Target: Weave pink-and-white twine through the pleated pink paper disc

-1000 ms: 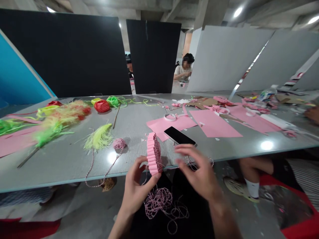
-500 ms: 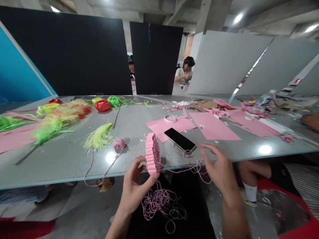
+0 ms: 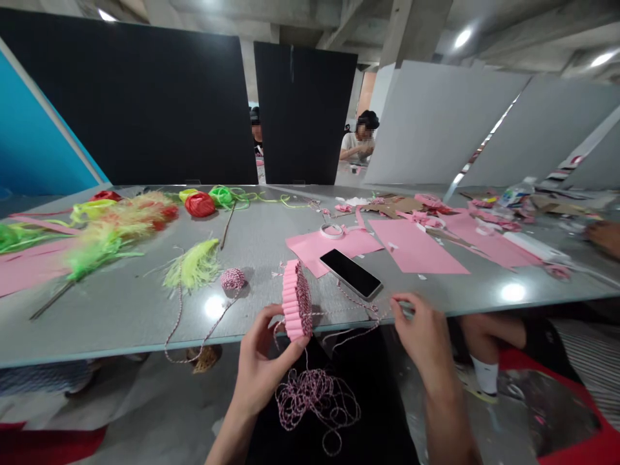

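Observation:
My left hand grips a pleated pink paper strip, curved into an arc and bound with pink-and-white twine. A loose tangle of the same twine hangs below it over my dark lap. At the table's front edge, my right hand pinches a strand of twine that runs back toward the pleated paper. A black smartphone lies just beyond that hand, and a small twine ball sits on the grey table to the left.
Pink paper sheets, a tape roll and paper scraps cover the table's right side. Feathers and raffia bundles lie at left. A co-worker's hand rests at the right edge, and black and grey partitions stand behind.
My right hand has dropped toward the table edge, its fingers closing on the twine. The strand now runs straighter from the pleated paper. My left hand and the paper have barely moved.

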### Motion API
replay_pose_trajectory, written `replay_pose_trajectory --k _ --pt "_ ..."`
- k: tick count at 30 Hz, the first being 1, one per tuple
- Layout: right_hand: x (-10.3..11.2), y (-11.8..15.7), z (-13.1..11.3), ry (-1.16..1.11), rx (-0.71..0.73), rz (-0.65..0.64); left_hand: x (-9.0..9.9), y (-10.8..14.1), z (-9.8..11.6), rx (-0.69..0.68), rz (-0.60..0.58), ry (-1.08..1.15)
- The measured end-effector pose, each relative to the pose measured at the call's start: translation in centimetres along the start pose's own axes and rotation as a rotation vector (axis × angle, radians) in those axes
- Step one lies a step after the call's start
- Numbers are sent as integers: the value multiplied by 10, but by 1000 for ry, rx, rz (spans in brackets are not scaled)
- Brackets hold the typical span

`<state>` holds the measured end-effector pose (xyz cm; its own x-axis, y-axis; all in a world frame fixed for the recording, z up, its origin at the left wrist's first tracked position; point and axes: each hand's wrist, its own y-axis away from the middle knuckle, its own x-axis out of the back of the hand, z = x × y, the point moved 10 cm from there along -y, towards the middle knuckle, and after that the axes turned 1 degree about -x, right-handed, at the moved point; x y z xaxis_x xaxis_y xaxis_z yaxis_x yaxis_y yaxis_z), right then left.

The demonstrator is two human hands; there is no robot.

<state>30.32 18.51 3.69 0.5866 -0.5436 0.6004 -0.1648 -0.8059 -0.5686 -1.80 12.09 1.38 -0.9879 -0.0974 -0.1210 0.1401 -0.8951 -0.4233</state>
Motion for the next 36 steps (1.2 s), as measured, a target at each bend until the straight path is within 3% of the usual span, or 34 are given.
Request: replay_pose_trajectory --k 2,7,9,12,16,18,19,21,25,27,29,32,34,36 --pt "1 2 -15 -64 37 -14 -2 -1 -1 3 -6 2" --pt "-27 34 -124 -469 300 -374 -14 2 -2 17 -50 30" --pt "-33 43 -142 -517 333 -431 -16 4 -3 28 -63 35" --pt "-33 37 -115 -421 272 -377 -14 5 -3 25 -64 33" --pt "-3 8 -18 -5 -1 -81 -6 3 0 6 -7 46" --pt "17 0 10 108 -94 51 -6 2 0 8 4 50" --pt "22 -3 10 87 -93 78 -7 2 0 13 -4 54" --pt "18 -2 -14 -91 -1 12 -14 2 -2 26 -36 62" --pt "-14 26 -110 -514 274 -360 -26 5 -4 40 -92 75" --pt "-19 38 -140 -597 345 -400 -29 7 -4 45 -105 79" --pt "-19 42 -150 -619 365 -388 -30 7 -5 45 -112 72" --pt "-15 35 -129 -560 319 -360 -28 7 -7 52 -111 64" --pt "-7 21 -90 -451 222 -292 -25 7 -9 59 -102 80" --pt "5 6 -36 -279 67 -186 -21 5 -9 52 -83 92"
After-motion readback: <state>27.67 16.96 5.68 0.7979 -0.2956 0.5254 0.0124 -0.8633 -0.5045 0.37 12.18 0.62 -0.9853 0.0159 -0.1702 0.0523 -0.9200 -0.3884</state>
